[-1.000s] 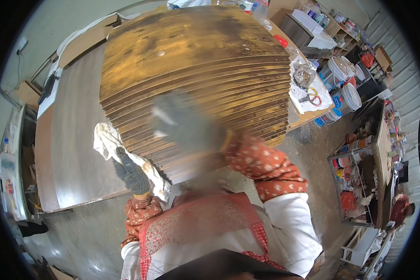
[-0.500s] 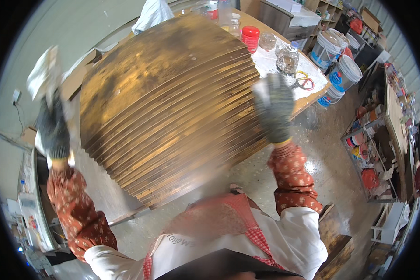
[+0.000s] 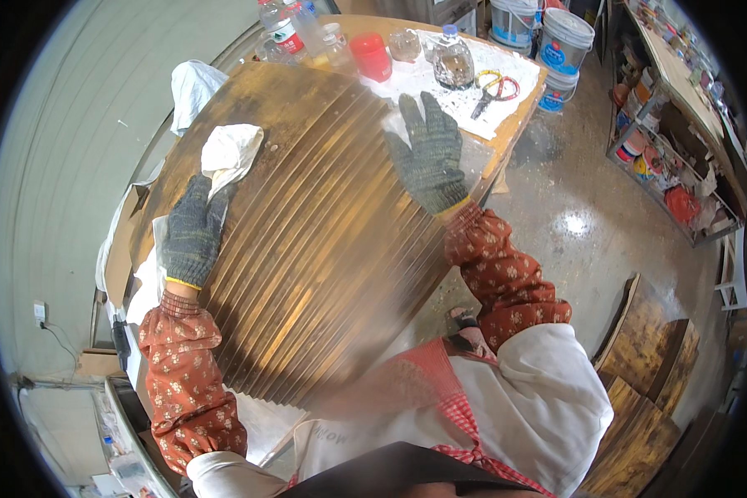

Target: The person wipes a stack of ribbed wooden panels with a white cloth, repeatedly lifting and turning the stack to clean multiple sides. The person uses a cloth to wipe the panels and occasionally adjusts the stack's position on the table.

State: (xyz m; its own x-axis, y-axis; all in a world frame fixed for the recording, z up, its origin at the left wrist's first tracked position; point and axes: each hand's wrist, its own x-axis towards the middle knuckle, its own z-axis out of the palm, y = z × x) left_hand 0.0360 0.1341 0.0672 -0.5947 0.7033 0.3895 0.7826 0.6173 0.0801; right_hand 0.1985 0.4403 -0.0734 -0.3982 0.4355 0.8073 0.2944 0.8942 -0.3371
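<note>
A stack of gold-brown boards with dark smudges (image 3: 295,108) lies in front of me, their edges overlapping in long narrow steps. My left hand (image 3: 194,234), in a dark grey knitted glove, is closed on a crumpled white cloth (image 3: 232,153) over the left part of the top board. My right hand (image 3: 432,158), gloved the same way, has its fingers stretched out and apart by the far right edge of the stack. Something white shows beside its fingers; I cannot tell whether it is cloth or the table's white covering. A blurred patch hides the near right boards.
On the table behind stand a red jar (image 3: 370,56), a bottle of dark bits (image 3: 453,60) and scissors (image 3: 491,91) on a white sheet (image 3: 506,116). Buckets (image 3: 566,41) and a shelf (image 3: 681,166) stand right. More boards (image 3: 639,415) lie low right.
The view has turned. My left hand has brought the white cloth from the left of the boards onto the top board. My right hand's fingers now show spread at the far edge.
</note>
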